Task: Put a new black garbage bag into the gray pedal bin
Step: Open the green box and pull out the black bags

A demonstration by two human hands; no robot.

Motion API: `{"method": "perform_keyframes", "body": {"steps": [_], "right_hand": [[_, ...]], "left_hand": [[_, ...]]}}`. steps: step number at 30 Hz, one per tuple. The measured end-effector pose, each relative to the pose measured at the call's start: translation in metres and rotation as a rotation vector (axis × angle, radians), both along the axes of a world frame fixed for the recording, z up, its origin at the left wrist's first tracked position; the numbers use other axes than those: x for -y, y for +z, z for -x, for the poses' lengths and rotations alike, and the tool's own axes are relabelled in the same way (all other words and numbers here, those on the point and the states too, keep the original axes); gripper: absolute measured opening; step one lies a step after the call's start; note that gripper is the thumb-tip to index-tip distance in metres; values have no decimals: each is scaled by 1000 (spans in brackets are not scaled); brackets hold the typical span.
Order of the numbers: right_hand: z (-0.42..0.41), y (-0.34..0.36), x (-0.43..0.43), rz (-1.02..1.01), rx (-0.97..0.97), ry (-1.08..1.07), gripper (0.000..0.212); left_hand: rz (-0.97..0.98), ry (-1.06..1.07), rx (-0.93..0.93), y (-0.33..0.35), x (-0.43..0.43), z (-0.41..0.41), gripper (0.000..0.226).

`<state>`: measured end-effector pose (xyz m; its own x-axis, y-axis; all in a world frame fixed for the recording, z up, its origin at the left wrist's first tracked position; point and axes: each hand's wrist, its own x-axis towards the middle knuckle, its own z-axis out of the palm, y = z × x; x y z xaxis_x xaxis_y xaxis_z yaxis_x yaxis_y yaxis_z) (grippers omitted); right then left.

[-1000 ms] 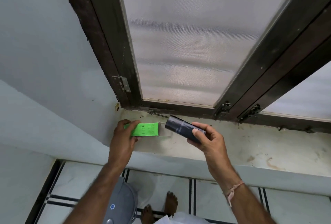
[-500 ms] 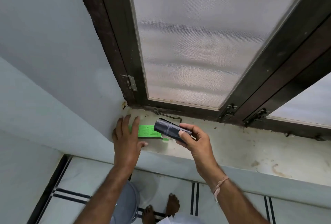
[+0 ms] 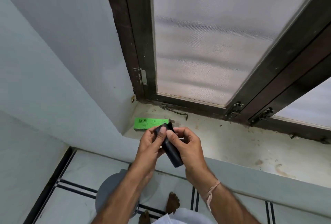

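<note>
A small black roll of garbage bags [image 3: 172, 153] is held above the front edge of the window ledge. My right hand [image 3: 188, 144] grips the roll's body. My left hand [image 3: 149, 144] pinches the roll's loose top end with thumb and fingers. Behind the hands, the green box [image 3: 143, 124] lies flat on the ledge near the left corner. The gray pedal bin [image 3: 107, 193] stands on the floor below, partly hidden by my left forearm; its lid is down.
The stained ledge [image 3: 241, 144] runs to the right under a dark wooden window frame [image 3: 197, 105] with mesh screens. A metal hook latch [image 3: 174, 111] lies behind the box. My bare feet [image 3: 172, 202] stand on white floor tiles beside the bin.
My left hand let go of the green box, which now lies alone on the ledge. Both hands came together on the black roll, nearer me.
</note>
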<state>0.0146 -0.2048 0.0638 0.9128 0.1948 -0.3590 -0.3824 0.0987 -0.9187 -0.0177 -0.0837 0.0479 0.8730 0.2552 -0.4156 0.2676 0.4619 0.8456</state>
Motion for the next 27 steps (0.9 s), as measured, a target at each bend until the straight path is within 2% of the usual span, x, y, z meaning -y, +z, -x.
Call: {"method": "perform_keyframes", "body": {"steps": [6, 11, 15, 18, 21, 24, 27], "right_hand": [[7, -6, -20, 54, -50, -128, 26], [21, -10, -40, 41, -217, -286, 21], [30, 0, -50, 25, -212, -345, 17], [46, 16, -52, 51, -120, -289, 29], [62, 24, -49, 148, 35, -52, 41], [77, 20, -52, 349, 183, 162, 41], [85, 15, -53, 416, 257, 112, 31]], "left_hand": [[198, 11, -57, 11, 11, 25, 46], [161, 24, -139, 11, -8, 46, 46], [172, 7, -162, 11, -23, 67, 53], [169, 8, -166, 15, -27, 80, 62], [208, -9, -133, 22, -35, 91, 65], [220, 9, -103, 29, -44, 100, 58], [186, 9, -110, 32, -50, 109, 59]]}}
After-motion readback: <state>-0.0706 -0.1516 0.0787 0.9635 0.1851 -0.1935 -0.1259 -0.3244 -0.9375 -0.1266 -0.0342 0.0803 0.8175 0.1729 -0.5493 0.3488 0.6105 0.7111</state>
